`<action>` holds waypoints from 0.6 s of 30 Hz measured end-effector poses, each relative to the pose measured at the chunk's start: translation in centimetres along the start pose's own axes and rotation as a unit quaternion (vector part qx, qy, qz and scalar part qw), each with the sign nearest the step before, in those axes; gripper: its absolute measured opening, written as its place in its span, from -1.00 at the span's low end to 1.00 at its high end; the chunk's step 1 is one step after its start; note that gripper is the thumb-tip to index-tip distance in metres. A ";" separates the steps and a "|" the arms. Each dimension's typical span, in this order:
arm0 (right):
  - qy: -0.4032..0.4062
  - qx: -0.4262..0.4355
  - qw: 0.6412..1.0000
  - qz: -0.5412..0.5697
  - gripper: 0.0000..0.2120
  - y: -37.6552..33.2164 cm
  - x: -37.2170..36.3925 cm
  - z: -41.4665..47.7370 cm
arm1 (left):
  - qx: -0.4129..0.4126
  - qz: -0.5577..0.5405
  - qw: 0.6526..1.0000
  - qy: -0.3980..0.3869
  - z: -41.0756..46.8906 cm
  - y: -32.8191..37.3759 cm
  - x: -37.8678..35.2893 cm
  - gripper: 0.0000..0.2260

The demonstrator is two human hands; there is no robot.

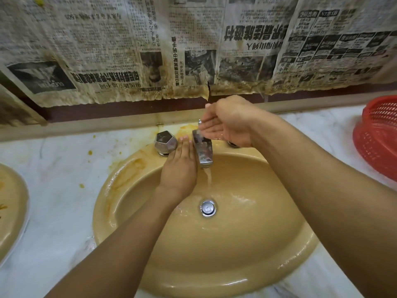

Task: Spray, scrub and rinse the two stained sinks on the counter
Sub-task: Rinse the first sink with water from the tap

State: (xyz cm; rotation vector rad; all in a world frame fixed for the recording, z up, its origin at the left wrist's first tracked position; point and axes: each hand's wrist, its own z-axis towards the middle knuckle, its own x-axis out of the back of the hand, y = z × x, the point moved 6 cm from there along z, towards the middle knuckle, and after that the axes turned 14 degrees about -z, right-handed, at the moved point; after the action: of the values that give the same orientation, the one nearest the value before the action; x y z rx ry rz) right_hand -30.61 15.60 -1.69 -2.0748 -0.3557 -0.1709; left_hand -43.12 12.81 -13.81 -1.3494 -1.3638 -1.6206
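Sink (236, 244) is looking slick, fixed, no gripping; left hand (179, 166) is stretching flat by spout (203, 151), right hand (227, 125) cupping open.

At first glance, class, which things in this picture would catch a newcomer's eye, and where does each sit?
The yellow sink fills the centre, water running from its chrome spout, with the left hand and right hand open beside it. Stained newspaper hangs behind, and a red basket sits at the right edge.
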 end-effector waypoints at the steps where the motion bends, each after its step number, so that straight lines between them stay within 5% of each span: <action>1: 0.015 0.001 1.000 -0.018 -0.74 0.3 0.0 0.2 | -0.003 0.001 1.000 -0.011 -0.1 0.0 0.4 -0.35; 6: 0.148 -0.056 0.986 0.044 -0.76 6.7 1.2 -0.3 | -0.014 0.059 0.996 -0.059 -1.5 -0.5 0.1 -0.35; 9: 0.061 -0.158 0.968 0.185 -0.66 11.7 -2.4 -1.0 | 0.026 -0.043 0.998 -0.034 -0.3 0.1 0.1 -0.31; 11: 0.003 -0.218 0.923 0.317 -0.64 13.5 -5.2 -1.1 | 0.055 -0.132 0.989 -0.025 0.4 0.4 0.3 -0.21; 14: -0.026 -0.251 0.876 0.411 -0.61 14.6 -6.4 -1.0 | 0.026 -0.114 0.993 -0.014 0.2 -0.1 -0.1 -0.14; 18: -0.037 -0.205 0.900 0.382 -0.70 12.4 -4.1 -2.2 | -0.018 -0.034 0.999 -0.016 -1.1 -1.0 -0.1 -0.27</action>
State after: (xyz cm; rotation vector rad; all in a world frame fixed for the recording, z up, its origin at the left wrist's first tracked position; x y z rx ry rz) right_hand -30.45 7.06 -11.88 -2.4794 0.5097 0.3365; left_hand -44.31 11.99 -14.11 -1.3697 -1.4195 -1.6813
